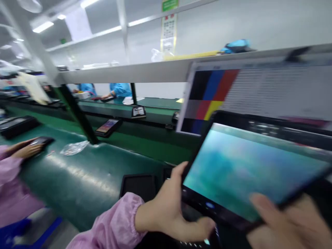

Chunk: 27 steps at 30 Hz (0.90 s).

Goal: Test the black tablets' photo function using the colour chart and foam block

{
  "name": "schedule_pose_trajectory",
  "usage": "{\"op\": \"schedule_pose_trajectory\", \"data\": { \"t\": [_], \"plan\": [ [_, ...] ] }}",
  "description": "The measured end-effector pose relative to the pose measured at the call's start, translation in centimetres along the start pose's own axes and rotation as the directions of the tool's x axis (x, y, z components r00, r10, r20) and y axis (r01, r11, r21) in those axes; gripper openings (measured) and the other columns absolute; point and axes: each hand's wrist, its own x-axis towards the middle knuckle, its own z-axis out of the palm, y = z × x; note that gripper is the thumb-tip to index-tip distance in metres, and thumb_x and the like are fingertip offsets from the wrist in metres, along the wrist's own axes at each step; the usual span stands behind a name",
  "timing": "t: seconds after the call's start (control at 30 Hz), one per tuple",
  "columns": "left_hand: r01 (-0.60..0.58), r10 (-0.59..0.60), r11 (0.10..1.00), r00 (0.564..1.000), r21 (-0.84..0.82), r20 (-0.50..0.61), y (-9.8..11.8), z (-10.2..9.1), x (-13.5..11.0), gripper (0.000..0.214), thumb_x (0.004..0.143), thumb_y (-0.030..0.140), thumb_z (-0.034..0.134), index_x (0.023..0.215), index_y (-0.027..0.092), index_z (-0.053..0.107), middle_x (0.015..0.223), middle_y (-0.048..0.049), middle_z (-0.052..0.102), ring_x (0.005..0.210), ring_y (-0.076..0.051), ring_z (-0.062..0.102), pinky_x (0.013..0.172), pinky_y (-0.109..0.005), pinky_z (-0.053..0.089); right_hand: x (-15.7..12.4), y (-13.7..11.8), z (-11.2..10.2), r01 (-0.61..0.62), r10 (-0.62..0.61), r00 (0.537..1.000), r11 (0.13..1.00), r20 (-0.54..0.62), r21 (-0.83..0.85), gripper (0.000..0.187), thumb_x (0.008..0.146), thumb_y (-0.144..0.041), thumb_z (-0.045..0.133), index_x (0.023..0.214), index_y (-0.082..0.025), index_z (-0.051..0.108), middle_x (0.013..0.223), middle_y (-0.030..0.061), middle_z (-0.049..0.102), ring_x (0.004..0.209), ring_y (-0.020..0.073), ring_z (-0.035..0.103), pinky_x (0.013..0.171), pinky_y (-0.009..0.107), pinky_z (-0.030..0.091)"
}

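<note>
A black-framed tablet (233, 169) with a lit blue-green screen is held up, tilted, at the right of the head view. My left hand (172, 211), in a pink cuffed sleeve, grips its left edge, with the thumb along the lower frame and fingers behind. My right hand (282, 224) is blurred and holds the lower right edge, its thumb over the screen. Below my left wrist lies a black tray-like case (138, 185) on the green worktop (93, 176). Dark items under the tablet are partly hidden.
A printed sheet with colour blocks (207, 93) hangs behind the tablet. A dark post (77, 112) rises from the bench. Devices (107, 127) sit on the green line beyond. At left, a co-worker's hands (28, 148) hold a dark device. Crumpled clear plastic (74, 148) lies nearby.
</note>
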Motion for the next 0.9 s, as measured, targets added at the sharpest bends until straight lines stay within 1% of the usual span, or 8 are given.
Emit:
{"op": "schedule_pose_trajectory", "data": {
  "t": [0.07,0.1,0.2,0.33,0.47,0.57,0.8,0.9],
  "plan": [
    [0.1,-0.099,0.992,0.995,0.076,-0.023,0.3,0.2,-0.8,0.102,0.089,0.034,0.075,0.162,0.025,0.005,0.152,-0.0205,0.052,0.132,-0.034,0.063,0.111,-0.049,0.054,-0.4,-2.1,0.1,-0.056,0.045,0.976,0.997,-0.213,-0.043,0.04,0.088,-0.042,0.08,0.124,-0.03,0.067,0.109,0.0058,0.079,0.091,0.0278,0.078,0.074,0.04,0.066],
    [0.139,-0.133,0.982,0.99,0.131,-0.051,0.5,0.2,-1.2,0.098,0.09,0.032,0.074,0.162,0.026,0.008,0.153,-0.02,0.05,0.134,-0.034,0.061,0.112,-0.049,0.053,-0.4,-3.1,0.3,-0.077,0.07,0.969,0.997,-0.236,-0.02,0.039,0.087,-0.041,0.081,0.121,-0.027,0.068,0.109,0.007,0.079,0.092,0.0275,0.078,0.076,0.04,0.067],
    [0.19,-0.172,0.96,0.98,0.208,-0.101,0.7,0.1,-1.8,0.091,0.092,0.029,0.073,0.163,0.029,0.016,0.154,-0.0172,0.047,0.138,-0.031,0.058,0.113,-0.047,0.053,-0.2,-4.8,1.0,-0.057,0.075,0.98,0.993,-0.183,0.099,0.038,0.09,-0.039,0.078,0.123,-0.025,0.066,0.114,0.0079,0.078,0.098,0.0264,0.077,0.085,0.04,0.067],
    [0.203,-0.174,0.949,0.975,0.242,-0.139,0.8,0.5,-2.3,0.085,0.093,0.028,0.072,0.162,0.027,0.023,0.152,-0.0166,0.047,0.135,-0.03,0.06,0.108,-0.042,0.057,-0.4,-5.1,1.0,-0.006,0.023,0.991,0.992,-0.135,0.129,0.039,0.094,-0.034,0.075,0.129,-0.024,0.065,0.12,0.0072,0.076,0.105,0.0239,0.076,0.094,0.038,0.065],
    [0.202,-0.154,0.933,0.972,0.298,-0.176,1.0,0.7,-2.3,0.084,0.092,0.029,0.073,0.162,0.027,0.026,0.149,-0.0174,0.048,0.13,-0.031,0.063,0.101,-0.041,0.061,-0.6,-5.1,0.8,-0.021,0.034,0.994,0.992,-0.101,0.125,0.04,0.095,-0.034,0.073,0.133,-0.024,0.064,0.121,0.0074,0.076,0.108,0.0249,0.076,0.095,0.039,0.065],
    [0.17,-0.122,0.93,0.979,0.325,-0.164,1.1,0.6,-2.1,0.083,0.093,0.029,0.072,0.161,0.028,0.025,0.144,-0.0161,0.05,0.125,-0.028,0.066,0.098,-0.037,0.063,-0.5,-5.2,0.8,0.02,-0.009,0.997,0.991,-0.083,0.133,0.039,0.097,-0.032,0.071,0.135,-0.026,0.063,0.121,0.0061,0.076,0.108,0.0244,0.076,0.095,0.039,0.065],
    [0.166,-0.113,0.928,0.979,0.334,-0.172,1.4,0.7,-1.9,0.079,0.094,0.028,0.07,0.16,0.027,0.027,0.141,-0.0158,0.051,0.123,-0.027,0.066,0.098,-0.037,0.063,-0.6,-4.7,0.7,0.056,-0.049,0.996,0.994,-0.077,0.091,0.042,0.097,-0.034,0.071,0.137,-0.026,0.064,0.124,0.0085,0.076,0.108,0.0255,0.076,0.095,0.042,0.065],
    [0.156,-0.1,0.923,0.98,0.352,-0.174,1.4,0.7,-1.9,0.078,0.093,0.028,0.071,0.159,0.025,0.029,0.14,-0.0158,0.05,0.121,-0.026,0.067,0.097,-0.035,0.063,-0.6,-4.6,0.7,0.064,-0.056,0.995,0.992,-0.079,0.106,0.041,0.098,-0.032,0.071,0.137,-0.025,0.064,0.125,0.0085,0.076,0.108,0.0247,0.076,0.095,0.041,0.065]
  ]
}}
